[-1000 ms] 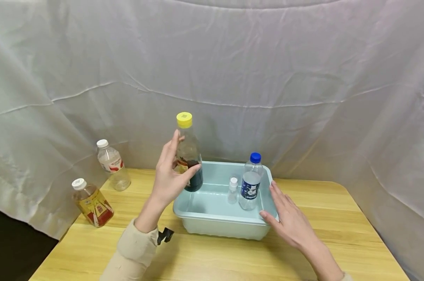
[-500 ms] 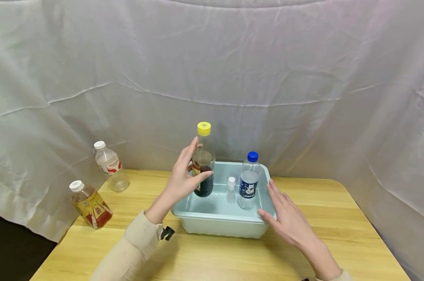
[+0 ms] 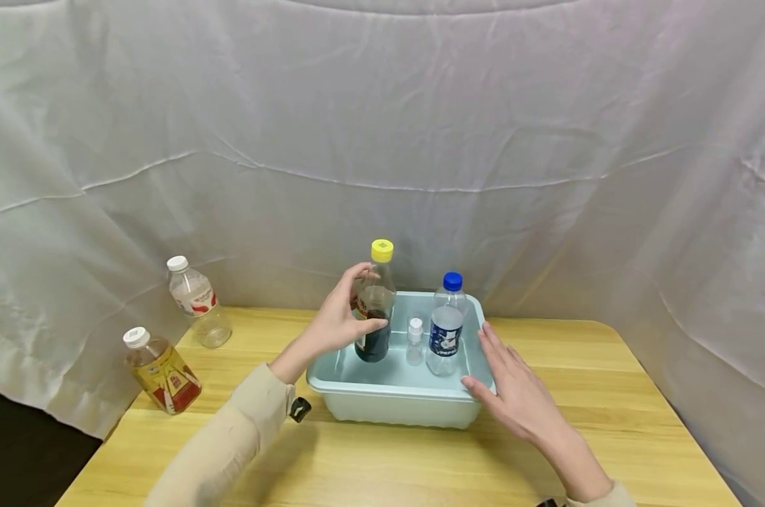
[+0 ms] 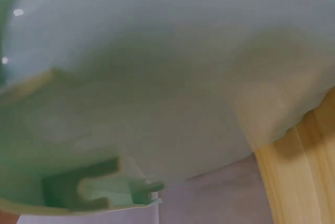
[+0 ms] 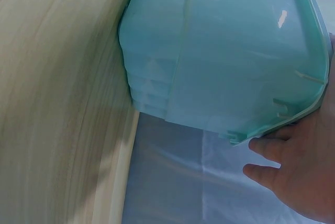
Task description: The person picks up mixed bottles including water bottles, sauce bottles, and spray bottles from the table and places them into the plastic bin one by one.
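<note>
Left hand (image 3: 336,319): fingers curled round the bottle (image 3: 382,297), just right of the palm, mid-frame, long axis near upright; clear, dark liquid (image 3: 375,347), yellow cap (image 3: 382,251); base within the tub (image 3: 398,410), floor contact unclear. Right hand (image 3: 517,387): fingers straight, at tub's right rim. Tub: smooth pale-blue plastic. Surface (image 3: 408,465): wood-grained.

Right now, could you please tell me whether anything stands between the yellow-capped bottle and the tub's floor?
Nothing visible does: the left hand holds the yellow-capped bottle inside the tub; the small bottle and blue-capped bottle stand to its right. Whether it touches down is unclear.
</note>
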The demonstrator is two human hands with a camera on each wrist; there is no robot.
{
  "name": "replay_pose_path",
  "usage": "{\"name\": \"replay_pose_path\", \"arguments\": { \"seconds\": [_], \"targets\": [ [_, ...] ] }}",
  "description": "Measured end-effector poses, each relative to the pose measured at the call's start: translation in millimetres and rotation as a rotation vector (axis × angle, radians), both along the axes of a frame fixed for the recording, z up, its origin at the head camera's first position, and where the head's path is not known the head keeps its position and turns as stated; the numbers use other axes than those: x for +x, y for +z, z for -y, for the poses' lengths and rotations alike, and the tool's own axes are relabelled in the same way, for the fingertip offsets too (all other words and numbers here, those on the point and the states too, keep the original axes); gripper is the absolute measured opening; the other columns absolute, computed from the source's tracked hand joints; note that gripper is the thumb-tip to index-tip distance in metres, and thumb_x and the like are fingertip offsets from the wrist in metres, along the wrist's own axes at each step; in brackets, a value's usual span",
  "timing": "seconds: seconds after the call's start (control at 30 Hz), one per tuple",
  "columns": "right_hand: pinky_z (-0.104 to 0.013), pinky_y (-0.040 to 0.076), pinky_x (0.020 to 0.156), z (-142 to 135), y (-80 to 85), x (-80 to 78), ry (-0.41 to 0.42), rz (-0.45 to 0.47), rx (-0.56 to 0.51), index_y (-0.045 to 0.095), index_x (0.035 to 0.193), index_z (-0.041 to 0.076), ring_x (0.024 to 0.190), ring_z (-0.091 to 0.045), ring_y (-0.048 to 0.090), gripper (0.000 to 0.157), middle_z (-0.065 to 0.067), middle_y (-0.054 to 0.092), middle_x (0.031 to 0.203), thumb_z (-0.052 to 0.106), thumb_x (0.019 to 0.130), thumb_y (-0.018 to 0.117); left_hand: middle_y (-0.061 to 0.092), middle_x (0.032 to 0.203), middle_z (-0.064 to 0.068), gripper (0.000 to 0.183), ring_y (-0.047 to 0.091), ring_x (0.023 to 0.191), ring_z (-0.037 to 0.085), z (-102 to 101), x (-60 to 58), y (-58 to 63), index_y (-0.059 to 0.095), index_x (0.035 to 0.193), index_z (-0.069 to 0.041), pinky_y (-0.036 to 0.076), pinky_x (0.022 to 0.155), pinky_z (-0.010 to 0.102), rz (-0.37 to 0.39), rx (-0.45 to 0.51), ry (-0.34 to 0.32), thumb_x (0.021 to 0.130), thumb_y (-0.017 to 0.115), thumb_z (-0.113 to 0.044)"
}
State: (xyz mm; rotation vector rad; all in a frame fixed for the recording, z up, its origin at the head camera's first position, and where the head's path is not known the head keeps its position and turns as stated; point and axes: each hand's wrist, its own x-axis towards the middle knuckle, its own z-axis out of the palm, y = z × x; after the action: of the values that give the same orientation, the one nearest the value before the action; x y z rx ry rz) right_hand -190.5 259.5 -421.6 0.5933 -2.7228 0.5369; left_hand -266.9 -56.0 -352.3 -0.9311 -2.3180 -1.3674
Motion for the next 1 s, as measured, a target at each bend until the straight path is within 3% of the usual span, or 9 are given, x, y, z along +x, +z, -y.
{"name": "replay_pose_path", "arguments": {
  "seconds": [0.07,0.17,0.4,0.6,0.83,1.0],
  "targets": [
    [-0.051,0.025,0.111,0,-0.1,0.2,0.000,-0.002,0.000,0.018,0.152,0.008,0.140,-0.033,0.025,0.080,-0.002,0.007,0.159,0.053,0.093,0.049,0.048,0.129,0.016,0.088,0.047,0.117,0.030,-3,3.9,6.3,0.029,0.139,-0.007,0.047,0.089,0.047,-0.004,-0.005,-0.018,0.069,0.081,0.004],
    [-0.051,0.025,0.111,0,-0.2,0.3,-0.001,-0.001,0.000,0.020,0.151,0.007,0.140,-0.033,0.026,0.079,-0.003,0.008,0.159,0.053,0.093,0.049,0.048,0.126,0.020,0.086,0.050,0.114,0.034,-6,3.5,8.7,0.029,0.136,-0.003,0.046,0.092,0.049,0.030,-0.011,-0.057,0.068,0.080,0.007],
    [-0.051,0.025,0.112,0,0.0,0.1,-0.004,0.000,-0.006,0.021,0.151,0.007,0.140,-0.032,0.026,0.079,-0.003,0.009,0.159,0.053,0.093,0.049,0.046,0.125,0.013,0.091,0.059,0.104,0.030,-6,-21.4,-12.6,0.026,0.133,-0.013,0.054,0.082,0.035,0.139,-0.042,-0.127,0.065,0.082,0.008],
    [-0.051,0.025,0.112,0,-0.5,-0.1,-0.001,-0.007,-0.002,0.022,0.151,0.006,0.140,-0.033,0.026,0.079,-0.003,0.008,0.159,0.053,0.093,0.049,0.050,0.122,0.011,0.092,0.059,0.106,0.029,-5,-36.6,-24.8,0.028,0.132,-0.013,0.052,0.088,0.037,0.120,-0.056,-0.106,0.062,0.086,0.004],
    [-0.051,0.024,0.112,0,-1.0,-0.5,0.005,-0.012,-0.007,0.023,0.150,0.005,0.140,-0.033,0.026,0.079,-0.004,0.009,0.159,0.052,0.093,0.049,0.054,0.120,0.008,0.089,0.057,0.109,0.023,-4,-43.7,-31.3,0.032,0.130,-0.012,0.046,0.097,0.037,0.098,-0.117,-0.040,0.062,0.088,-0.004],
    [-0.051,0.025,0.112,0,-0.5,-0.8,0.003,-0.017,-0.005,0.022,0.150,0.005,0.140,-0.033,0.026,0.079,-0.005,0.009,0.159,0.052,0.094,0.049,0.056,0.120,0.005,0.089,0.054,0.113,0.019,-5,-46.1,-33.0,0.033,0.131,-0.014,0.042,0.102,0.037,0.109,-0.138,-0.032,0.063,0.089,-0.010]
  ]
}}
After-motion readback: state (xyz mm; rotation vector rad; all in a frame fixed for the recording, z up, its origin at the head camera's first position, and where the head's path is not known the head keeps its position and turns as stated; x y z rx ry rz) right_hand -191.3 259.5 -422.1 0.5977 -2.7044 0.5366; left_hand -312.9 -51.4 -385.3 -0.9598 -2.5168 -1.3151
